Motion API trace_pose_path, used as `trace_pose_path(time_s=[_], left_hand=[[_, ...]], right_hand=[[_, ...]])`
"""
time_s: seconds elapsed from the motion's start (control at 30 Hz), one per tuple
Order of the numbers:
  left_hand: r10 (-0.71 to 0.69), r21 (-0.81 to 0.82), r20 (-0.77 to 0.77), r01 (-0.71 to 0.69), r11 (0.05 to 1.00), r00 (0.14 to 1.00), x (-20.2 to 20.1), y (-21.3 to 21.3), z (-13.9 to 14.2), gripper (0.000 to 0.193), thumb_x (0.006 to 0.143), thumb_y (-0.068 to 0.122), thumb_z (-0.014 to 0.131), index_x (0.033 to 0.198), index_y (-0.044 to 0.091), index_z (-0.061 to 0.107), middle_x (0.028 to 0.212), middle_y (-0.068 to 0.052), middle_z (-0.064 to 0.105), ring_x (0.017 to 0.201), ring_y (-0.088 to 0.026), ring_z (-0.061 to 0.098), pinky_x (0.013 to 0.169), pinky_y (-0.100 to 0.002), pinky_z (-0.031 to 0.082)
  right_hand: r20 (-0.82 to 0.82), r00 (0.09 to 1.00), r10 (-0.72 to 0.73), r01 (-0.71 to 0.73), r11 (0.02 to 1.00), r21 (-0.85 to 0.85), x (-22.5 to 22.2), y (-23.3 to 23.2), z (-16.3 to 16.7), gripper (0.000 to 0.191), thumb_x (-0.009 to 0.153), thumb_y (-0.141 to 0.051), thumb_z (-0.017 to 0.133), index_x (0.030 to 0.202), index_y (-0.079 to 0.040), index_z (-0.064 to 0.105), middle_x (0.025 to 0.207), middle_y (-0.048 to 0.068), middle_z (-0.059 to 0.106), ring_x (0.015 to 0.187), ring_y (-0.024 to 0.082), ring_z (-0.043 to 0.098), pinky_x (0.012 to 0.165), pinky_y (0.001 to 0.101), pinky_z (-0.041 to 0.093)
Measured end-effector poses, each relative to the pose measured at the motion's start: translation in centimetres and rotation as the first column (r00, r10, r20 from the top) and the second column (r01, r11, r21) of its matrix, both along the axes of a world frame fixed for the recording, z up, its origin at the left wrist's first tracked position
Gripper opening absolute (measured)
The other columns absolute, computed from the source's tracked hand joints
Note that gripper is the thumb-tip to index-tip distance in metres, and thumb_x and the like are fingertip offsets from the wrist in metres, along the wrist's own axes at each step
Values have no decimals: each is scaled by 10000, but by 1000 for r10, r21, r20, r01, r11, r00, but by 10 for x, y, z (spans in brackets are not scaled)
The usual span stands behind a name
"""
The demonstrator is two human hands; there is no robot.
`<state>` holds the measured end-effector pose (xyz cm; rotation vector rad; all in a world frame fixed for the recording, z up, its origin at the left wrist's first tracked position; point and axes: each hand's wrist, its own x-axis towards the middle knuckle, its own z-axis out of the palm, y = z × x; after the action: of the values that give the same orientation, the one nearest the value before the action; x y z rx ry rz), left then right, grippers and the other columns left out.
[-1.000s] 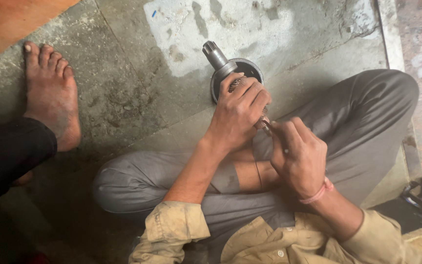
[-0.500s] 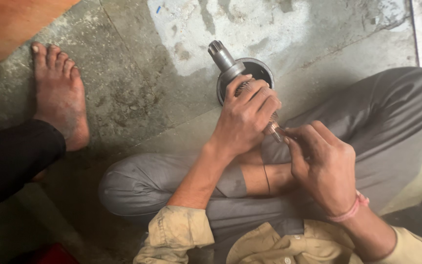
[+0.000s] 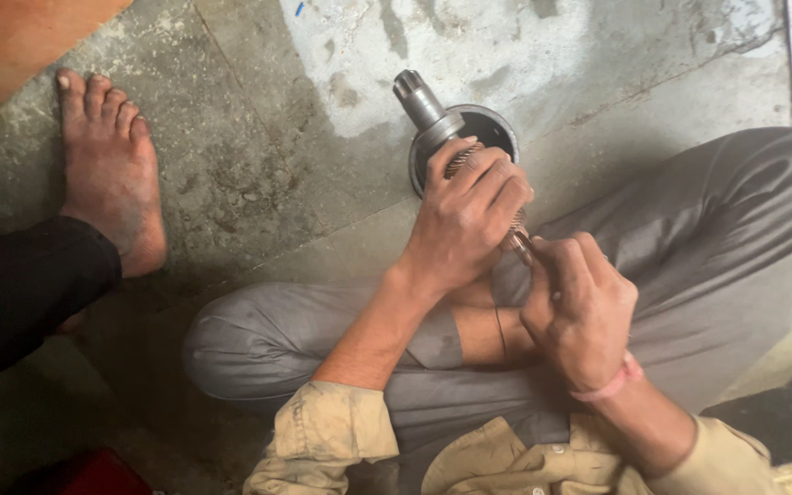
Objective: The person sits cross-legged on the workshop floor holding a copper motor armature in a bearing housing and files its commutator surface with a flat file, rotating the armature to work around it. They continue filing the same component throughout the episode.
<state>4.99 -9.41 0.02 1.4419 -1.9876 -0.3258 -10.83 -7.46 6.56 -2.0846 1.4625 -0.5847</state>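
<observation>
Head view: the left hand (image 3: pixel 465 220) is wrapped closed around a grey metal shaft (image 3: pixel 425 108), which stands tilted, its splined end pointing up and away over a dark round housing (image 3: pixel 492 128) on the concrete floor (image 3: pixel 258 137). The right hand (image 3: pixel 579 307) is closed in a pinch grip on a thin metal tool (image 3: pixel 520 240), whose tip meets the shaft just below the left fingers. Against the earlier frames, both hands keep the same hold — only the camera has drifted, so the work at the shaft appears to continue unchanged. The person sits cross-legged in grey trousers (image 3: pixel 689 229). A bystander's bare foot (image 3: pixel 107 174) rests well apart, at left.
</observation>
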Motion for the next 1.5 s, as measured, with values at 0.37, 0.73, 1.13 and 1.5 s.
trace_pose_path(time_s=[0.37, 0.73, 1.13, 1.5], left_hand=[[-13, 1, -2, 13, 1000, 1000, -3, 3, 8, 182, 829, 67, 648, 1009, 96, 653, 1073, -50, 674, 1202, -252, 613, 1169, -502, 355], [-17, 4, -29, 17, 1000, 999, -5, 6, 7, 206, 815, 32, 658, 1010, 92, 634, 1064, -57, 650, 1196, -256, 592, 1173, -529, 348], [-29, -8, -28, 29, 1000, 999, -1, 5, 10, 191, 817, 77, 664, 1002, 97, 620, 1057, -60, 651, 1178, -253, 600, 1155, -518, 356], [-27, -23, -41, 26, 999, 999, 1, 5, -3, 130, 865, 60, 664, 986, 102, 650, 1074, -34, 652, 1214, -238, 591, 1190, -512, 348]], right_hand=[[-284, 946, 155, -143, 988, 65, -17, -8, 26, 81, 852, -39, 679, 860, -75, 607, 800, 120, 553, 675, 357, 627, 566, 481, 472], [37, 999, -32, 35, 994, -105, -5, 15, -11, 112, 931, 33, 674, 1014, -33, 638, 853, 139, 560, 693, 358, 604, 615, 467, 468], [-327, 925, 193, -188, 981, 45, -6, -3, 28, 75, 887, -82, 669, 865, -67, 598, 818, 111, 592, 670, 350, 647, 557, 473, 475], [-37, 999, -4, 12, 980, 199, -24, -8, 27, 92, 890, -50, 766, 951, -16, 706, 875, 112, 680, 687, 257, 692, 596, 345, 508]])
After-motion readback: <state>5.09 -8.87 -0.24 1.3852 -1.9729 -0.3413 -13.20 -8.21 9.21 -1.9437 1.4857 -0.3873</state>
